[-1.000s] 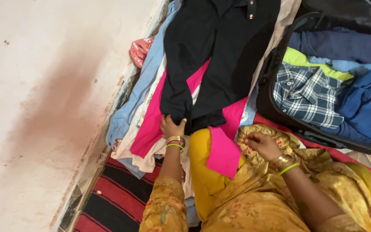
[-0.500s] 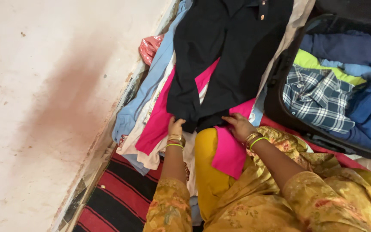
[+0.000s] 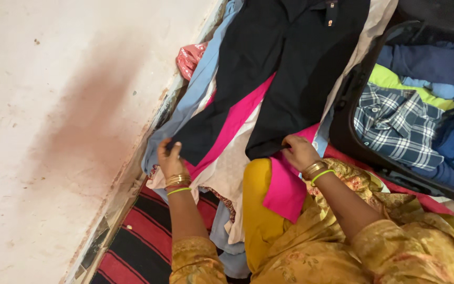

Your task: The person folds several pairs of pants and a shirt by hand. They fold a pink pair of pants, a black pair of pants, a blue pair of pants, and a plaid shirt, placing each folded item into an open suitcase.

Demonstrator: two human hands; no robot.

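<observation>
The black trousers (image 3: pixel 285 68) lie spread on a pile of clothes (image 3: pixel 227 158), legs pointing to about 6 o'clock. The left hand (image 3: pixel 170 158) pinches the hem of one leg, fingers closed on the cloth. The right hand (image 3: pixel 299 152) seems to grip the other hem. At 3 o'clock stands an open suitcase (image 3: pixel 345 131).

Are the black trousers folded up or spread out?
Spread out. The black trousers lie flat on the clothes pile, their two legs parted in a V; the left hand and right hand each grip one hem.
</observation>
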